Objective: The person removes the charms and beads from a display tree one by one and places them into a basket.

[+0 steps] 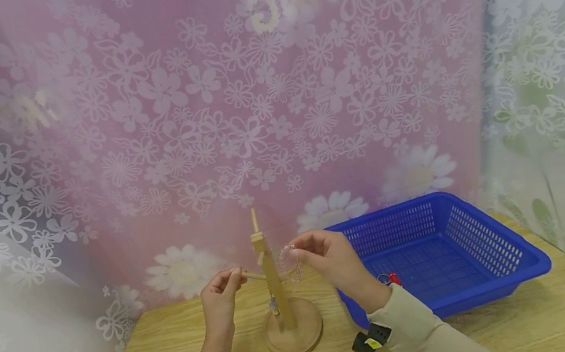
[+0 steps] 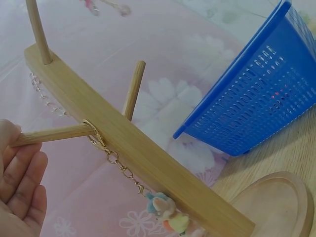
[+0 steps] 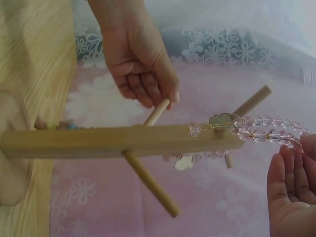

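1. Your left hand (image 1: pixel 221 292) pinches the tip of a peg (image 1: pixel 254 276) on the stand (image 1: pixel 277 292); the fingers (image 3: pixel 148 91) curl narrow round the peg's end; keep that pinch firm, since judging from the pictures it is what steadies the post against the pull from your other hand.
2. Your right hand (image 1: pixel 329 255) holds the pink bead string (image 1: pixel 291 260) just off its fingertips, close beside the post; the fingers are drawn together on the beads, though the exact grip is partly hidden; the loop lies draped at the upper pegs, touching the post in the right wrist view (image 3: pixel 266 128).
3. Work the loop along the peg's own line, away from your fingertips; a sideways tug would likely tip the stand on its round base (image 1: pixel 293 327).
4. Mind the charm (image 2: pixel 165 217) on its gold chain (image 2: pixel 116 160); it hangs from the peg right beside your left fingers, and beads could snag on the clasp.
5. Keep the string taut but not stretched; the beads look fragile.
6. The basket (image 1: pixel 490 241) sits on the bench (image 1: pixel 563 309) behind your right wrist, near; a small red thing (image 1: pixel 394 278) lies in its near corner.
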A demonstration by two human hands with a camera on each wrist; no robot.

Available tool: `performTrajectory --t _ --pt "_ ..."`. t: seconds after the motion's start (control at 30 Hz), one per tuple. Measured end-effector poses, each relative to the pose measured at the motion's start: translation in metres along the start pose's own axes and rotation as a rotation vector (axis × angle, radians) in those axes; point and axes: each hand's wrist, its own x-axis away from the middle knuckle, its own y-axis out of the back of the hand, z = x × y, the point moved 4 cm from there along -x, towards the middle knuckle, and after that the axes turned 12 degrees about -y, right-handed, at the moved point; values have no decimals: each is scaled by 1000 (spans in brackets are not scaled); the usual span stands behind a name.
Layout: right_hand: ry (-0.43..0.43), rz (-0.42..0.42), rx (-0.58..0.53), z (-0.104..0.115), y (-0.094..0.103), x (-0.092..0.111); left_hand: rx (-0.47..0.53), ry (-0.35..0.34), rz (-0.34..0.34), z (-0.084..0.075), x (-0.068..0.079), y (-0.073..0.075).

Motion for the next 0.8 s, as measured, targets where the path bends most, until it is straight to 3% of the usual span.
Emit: performTrajectory --t 0.3,0.57,0.8 --pt "-66 -47 8 -16 27 -4 -31 -66 -16 -2 4 0" --pt "-140 -125 139 -34 58 -9 -27 -66 -26 -6 10 1" --pt "-148 -127 235 -37 85 -14 -29 -79 -42 -4 13 5"
